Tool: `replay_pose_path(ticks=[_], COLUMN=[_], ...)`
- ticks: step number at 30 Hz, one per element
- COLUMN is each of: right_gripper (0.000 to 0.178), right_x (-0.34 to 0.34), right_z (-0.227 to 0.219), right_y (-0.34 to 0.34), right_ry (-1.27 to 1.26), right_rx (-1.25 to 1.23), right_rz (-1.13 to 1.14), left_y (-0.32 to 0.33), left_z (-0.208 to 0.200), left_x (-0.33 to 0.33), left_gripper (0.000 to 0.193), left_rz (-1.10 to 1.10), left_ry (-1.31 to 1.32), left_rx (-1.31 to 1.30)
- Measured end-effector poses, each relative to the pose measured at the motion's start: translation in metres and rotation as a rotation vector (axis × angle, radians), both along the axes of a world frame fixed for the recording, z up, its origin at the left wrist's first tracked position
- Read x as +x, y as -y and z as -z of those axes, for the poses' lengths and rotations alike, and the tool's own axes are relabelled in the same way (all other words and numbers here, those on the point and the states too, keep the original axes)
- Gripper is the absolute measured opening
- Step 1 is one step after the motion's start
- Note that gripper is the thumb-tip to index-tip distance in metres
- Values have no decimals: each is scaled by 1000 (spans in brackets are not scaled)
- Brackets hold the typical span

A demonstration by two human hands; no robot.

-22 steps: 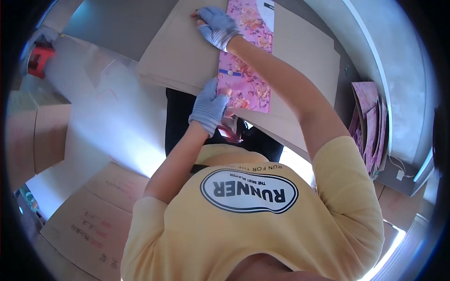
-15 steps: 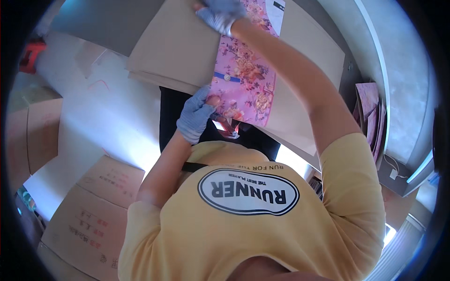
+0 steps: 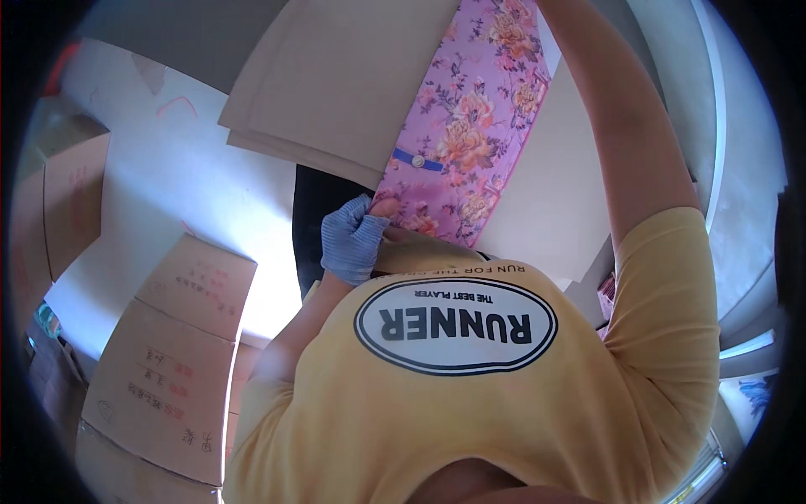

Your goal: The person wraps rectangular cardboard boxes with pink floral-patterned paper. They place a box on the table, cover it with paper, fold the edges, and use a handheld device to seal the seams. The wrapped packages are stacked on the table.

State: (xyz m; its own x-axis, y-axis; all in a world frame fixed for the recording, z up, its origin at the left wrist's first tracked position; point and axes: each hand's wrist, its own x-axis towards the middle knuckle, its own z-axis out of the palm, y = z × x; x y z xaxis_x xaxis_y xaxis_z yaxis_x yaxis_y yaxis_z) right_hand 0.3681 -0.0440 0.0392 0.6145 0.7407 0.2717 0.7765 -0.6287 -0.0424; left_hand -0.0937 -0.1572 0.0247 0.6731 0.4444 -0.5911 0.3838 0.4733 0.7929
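Observation:
A long, flat pink floral piece (image 3: 462,126), perhaps folded cloth, lies over a stack of beige boards. Across its near part sits a short blue band (image 3: 417,160) with a round, pale badge. My left hand (image 3: 353,241) wears a grey-blue knit glove with bare fingertips, which are closed on the piece's near left corner. My right arm (image 3: 625,126) stretches forward along the right side of the piece. The right hand lies beyond the upper edge of the picture, so its fingers are hidden.
Beige boards (image 3: 315,92) spread beneath the floral piece, on a grey surface (image 3: 180,38). Cardboard boxes (image 3: 180,336) stand at lower left, with another cardboard box (image 3: 77,197) farther left. A pale wall (image 3: 747,143) curves along the right side.
My right hand has slid forward out of view, and my body has leaned closer. The floral piece now slants more to the right. My left hand keeps its hold on the near corner.

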Motion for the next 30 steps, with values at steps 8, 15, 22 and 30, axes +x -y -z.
replay_pose_path(ticks=[8, 15, 22, 30], right_gripper=[60, 64, 62, 47], right_x=[-46, -132, -233, -319], right_z=[-8, 24, 4, 14], right_y=[10, 35, 73, 89], right_ry=[151, 105, -6, 0], right_rx=[-38, 62, 51, 250], right_rz=[-7, -372, -484, -651], left_y=[1, -5, -7, -5], left_z=[3, 9, 7, 49], left_x=[4, 5, 10, 7], left_gripper=[39, 42, 46, 39], left_rz=[32, 78, 104, 18], left_ry=[110, 120, 147, 345], left_rx=[70, 67, 7, -44])
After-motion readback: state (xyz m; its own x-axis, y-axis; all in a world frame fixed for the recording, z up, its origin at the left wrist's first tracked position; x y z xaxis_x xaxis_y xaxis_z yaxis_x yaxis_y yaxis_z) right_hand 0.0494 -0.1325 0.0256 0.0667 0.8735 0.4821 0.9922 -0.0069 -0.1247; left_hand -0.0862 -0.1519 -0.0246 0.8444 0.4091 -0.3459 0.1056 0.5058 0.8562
